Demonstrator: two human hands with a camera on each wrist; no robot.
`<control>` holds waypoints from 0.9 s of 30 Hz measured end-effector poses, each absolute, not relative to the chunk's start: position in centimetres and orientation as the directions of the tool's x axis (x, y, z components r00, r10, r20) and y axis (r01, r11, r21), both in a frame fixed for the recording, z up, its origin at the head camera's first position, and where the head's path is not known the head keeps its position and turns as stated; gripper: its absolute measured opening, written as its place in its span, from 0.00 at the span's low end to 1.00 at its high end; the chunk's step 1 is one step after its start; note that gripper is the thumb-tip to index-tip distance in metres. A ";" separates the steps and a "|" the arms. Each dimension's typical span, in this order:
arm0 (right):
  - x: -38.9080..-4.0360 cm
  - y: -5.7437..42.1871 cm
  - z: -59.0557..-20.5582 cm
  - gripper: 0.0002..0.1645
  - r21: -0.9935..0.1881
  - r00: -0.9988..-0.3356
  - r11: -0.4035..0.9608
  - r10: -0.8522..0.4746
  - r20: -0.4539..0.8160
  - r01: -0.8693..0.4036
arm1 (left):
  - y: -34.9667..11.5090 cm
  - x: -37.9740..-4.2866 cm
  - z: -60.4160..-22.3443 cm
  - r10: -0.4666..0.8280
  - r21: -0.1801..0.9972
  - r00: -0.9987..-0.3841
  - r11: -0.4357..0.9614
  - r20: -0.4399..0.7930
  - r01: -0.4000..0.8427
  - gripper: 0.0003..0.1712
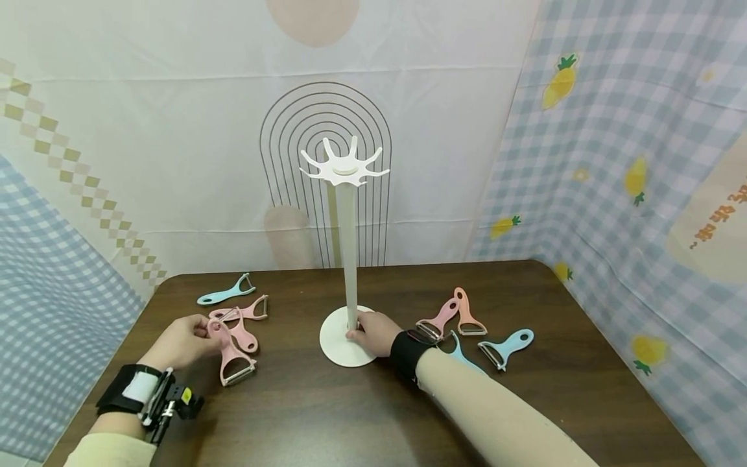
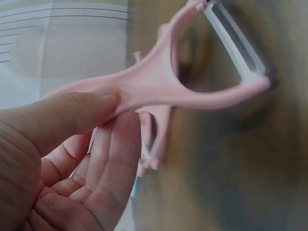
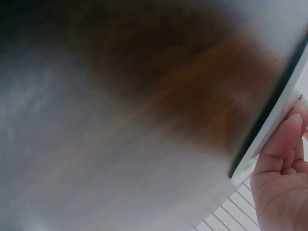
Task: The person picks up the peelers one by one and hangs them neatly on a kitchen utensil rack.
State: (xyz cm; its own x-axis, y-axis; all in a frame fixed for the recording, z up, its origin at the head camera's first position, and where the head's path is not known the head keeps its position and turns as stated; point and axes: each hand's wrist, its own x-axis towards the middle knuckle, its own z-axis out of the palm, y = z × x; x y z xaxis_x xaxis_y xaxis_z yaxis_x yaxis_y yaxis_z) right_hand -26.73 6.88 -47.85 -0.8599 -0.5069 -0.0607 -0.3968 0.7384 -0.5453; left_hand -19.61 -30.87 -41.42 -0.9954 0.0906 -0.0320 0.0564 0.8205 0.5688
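Observation:
My left hand (image 1: 182, 344) pinches a pink peeler (image 1: 227, 350) by its handle, thumb on one side and fingers on the other. In the left wrist view the peeler's metal blade (image 2: 236, 41) points away from the hand. Two more pink peelers (image 1: 245, 338) lie overlapping just beyond it on the table. At the middle stands a white stand (image 1: 349, 246) with a ring of prongs on top and a round base (image 1: 335, 344). My right hand (image 1: 376, 332) grips the post's foot, right above the base; the right wrist view shows the thumb (image 3: 286, 134) close against the white base.
A light blue peeler (image 1: 224, 296) lies at the table's back left. Right of the stand lie a pink peeler (image 1: 441, 316), a coral peeler (image 1: 467, 314) and a blue peeler (image 1: 508, 347); another blue peeler (image 1: 461, 357) is partly behind my right forearm. Cloth (image 1: 443, 130) hangs behind the brown table (image 1: 292, 415).

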 end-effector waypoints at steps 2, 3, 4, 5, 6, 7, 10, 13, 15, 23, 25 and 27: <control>-26.7 6.9 -47.9 0.22 -0.542 -0.861 0.741 -0.505 -0.061 -0.396 | -30.6 -19.9 -41.0 0.098 0.548 -0.995 0.832 0.005 0.085 0.17; -26.7 6.9 -47.9 0.22 -0.541 -0.862 0.742 -0.504 -0.062 -0.395 | -30.4 -20.0 -40.7 0.102 0.536 -0.995 0.838 0.025 0.099 0.16; -26.6 6.8 -47.8 0.23 -0.539 -0.862 0.744 -0.503 -0.062 -0.395 | -30.3 -20.1 -40.4 0.108 0.530 -0.993 0.841 0.044 0.115 0.15; -26.5 6.8 -47.7 0.23 -0.538 -0.862 0.745 -0.503 -0.063 -0.395 | -30.1 -20.2 -40.1 0.110 0.526 -0.992 0.841 0.063 0.127 0.15; -26.4 6.8 -47.5 0.23 -0.536 -0.862 0.746 -0.503 -0.063 -0.396 | -29.8 -20.3 -39.8 0.110 0.530 -0.991 0.837 0.075 0.133 0.15; -26.4 6.8 -47.4 0.23 -0.536 -0.863 0.747 -0.501 -0.065 -0.393 | -29.6 -20.4 -39.5 0.109 0.539 -0.991 0.831 0.083 0.136 0.15; -26.2 6.8 -47.2 0.23 -0.540 -0.864 0.747 -0.498 -0.069 -0.387 | -28.9 -20.6 -38.4 0.099 0.574 -0.991 0.807 0.094 0.136 0.16; -26.2 6.8 -47.4 0.23 -0.542 -0.866 0.748 -0.494 -0.071 -0.382 | -28.2 -20.9 -37.3 0.093 0.604 -0.989 0.784 0.111 0.141 0.17; -26.3 6.8 -47.5 0.23 -0.544 -0.866 0.746 -0.496 -0.069 -0.384 | -27.7 -21.1 -36.7 0.096 0.611 -0.988 0.777 0.125 0.152 0.18; -26.7 6.9 -48.0 0.22 -0.548 -0.865 0.743 -0.497 -0.066 -0.385 | -25.7 -22.0 -33.9 0.098 0.657 -0.971 0.721 0.217 0.220 0.16; -26.7 6.8 -48.0 0.22 -0.546 -0.867 0.746 -0.494 -0.068 -0.383 | -25.0 -22.1 -33.1 0.076 0.644 -0.958 0.725 0.275 0.243 0.16; -26.7 6.8 -48.0 0.21 -0.548 -0.866 0.743 -0.496 -0.067 -0.384 | -24.2 -22.3 -32.3 0.051 0.640 -0.941 0.720 0.335 0.267 0.17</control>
